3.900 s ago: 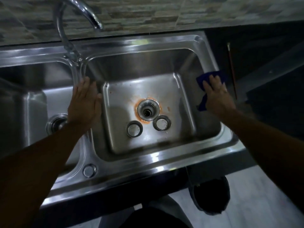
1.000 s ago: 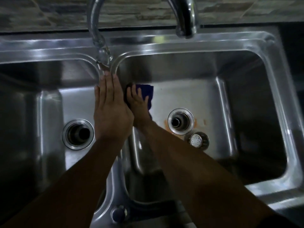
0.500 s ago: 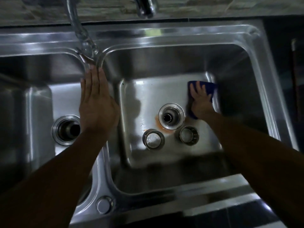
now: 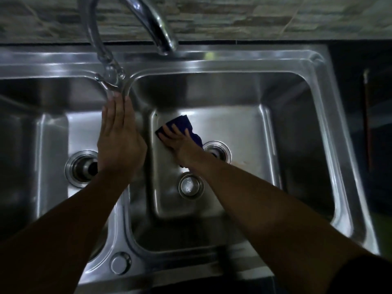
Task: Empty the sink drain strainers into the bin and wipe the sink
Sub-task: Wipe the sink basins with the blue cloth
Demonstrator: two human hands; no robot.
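Note:
A steel double sink point(image 4: 250, 60) fills the view. My right hand point(image 4: 177, 140) presses a dark blue cloth point(image 4: 182, 124) flat on the floor of the right basin, near its left wall. Behind that hand the right drain point(image 4: 220, 149) is partly hidden. One round strainer point(image 4: 191, 185) lies loose on the basin floor just in front of the drain; my right forearm covers the spot beside it. My left hand point(image 4: 119, 141) rests flat, fingers together, on the divider between the basins. The left drain point(image 4: 81, 168) stands open with no strainer in it.
The curved faucet point(image 4: 152, 20) arches over the back rim, its base and lever just beyond my left fingertips. A small round cap point(image 4: 119, 263) sits on the front rim. A tiled wall runs behind the sink. Right of the sink is dark.
My right hand has slid the blue cloth from the right side of the basin floor over to its left side. My forearm now hides the second strainer. The left hand has stayed on the divider.

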